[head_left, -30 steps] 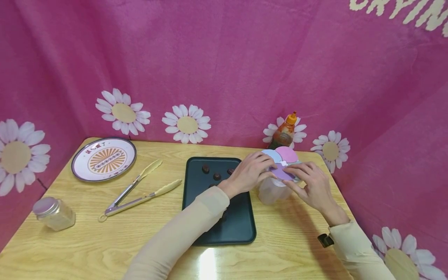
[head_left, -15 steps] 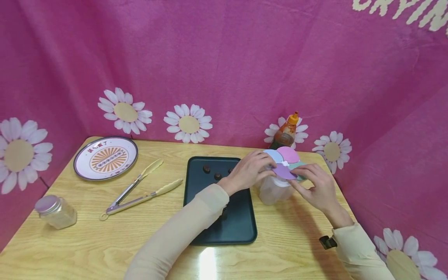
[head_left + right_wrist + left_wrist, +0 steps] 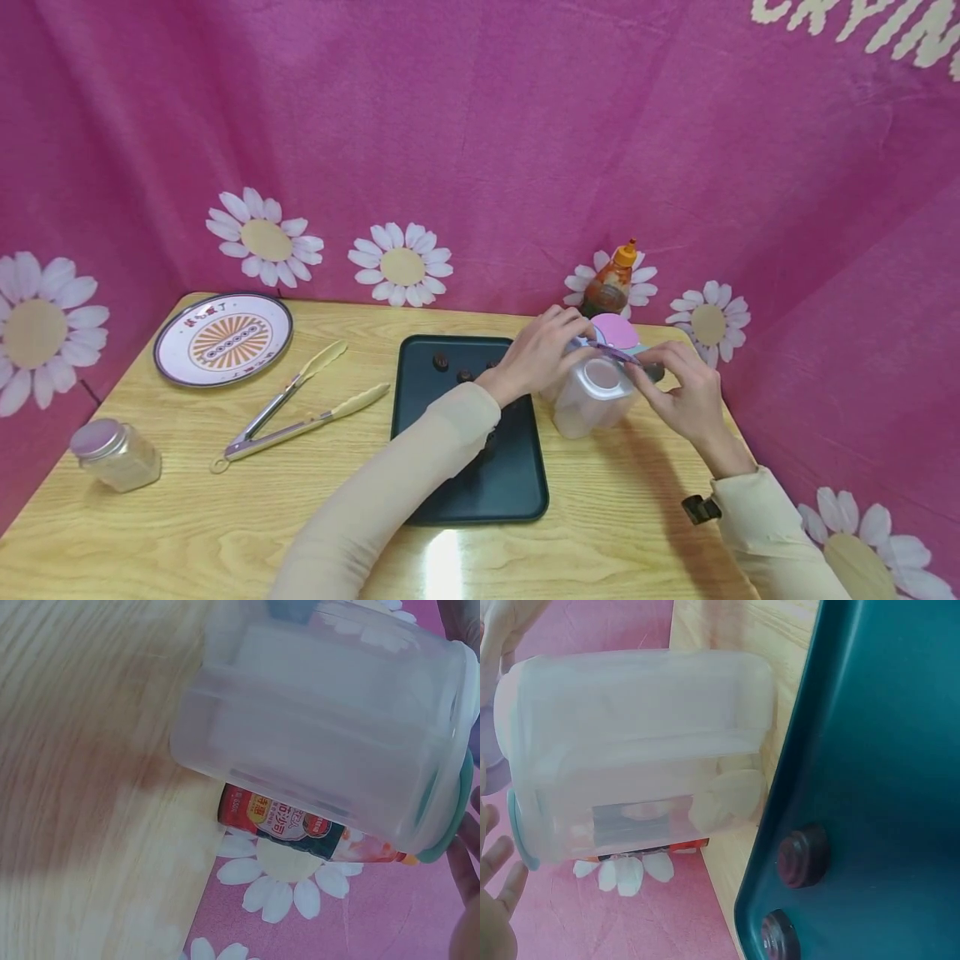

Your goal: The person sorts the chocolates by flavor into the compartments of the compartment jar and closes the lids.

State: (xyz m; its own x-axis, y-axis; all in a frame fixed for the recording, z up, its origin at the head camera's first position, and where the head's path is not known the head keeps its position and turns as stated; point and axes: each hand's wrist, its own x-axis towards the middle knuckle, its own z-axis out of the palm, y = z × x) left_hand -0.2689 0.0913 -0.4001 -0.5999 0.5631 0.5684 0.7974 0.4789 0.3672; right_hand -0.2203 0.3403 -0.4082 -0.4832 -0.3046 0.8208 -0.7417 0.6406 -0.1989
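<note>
A translucent container (image 3: pixel 588 408) with several compartments stands right of the tray, topped by petal-shaped lids. Its purple lid (image 3: pixel 617 352) is tilted up, nearly edge-on, baring a round opening (image 3: pixel 602 372) in the front compartment. My left hand (image 3: pixel 538 354) pinches the purple lid's left side. On the right side, my right hand (image 3: pixel 684 396) pinches it between thumb and fingers. The pink lid (image 3: pixel 615 330) lies flat behind, and a green lid (image 3: pixel 450 817) shows at the rim in the right wrist view. My left fingertips are partly hidden in the head view.
A dark baking tray (image 3: pixel 487 492) holds several dark brown chocolates (image 3: pixel 804 855). Behind the container stands a sauce bottle (image 3: pixel 609 283). To the left lie open tongs (image 3: pixel 281 412), a patterned plate (image 3: pixel 225 340) and a lidded jar (image 3: pixel 118 456).
The purple lid has swung up from nearly flat, and the front opening has come into view. Both hands have stayed at the container with small shifts.
</note>
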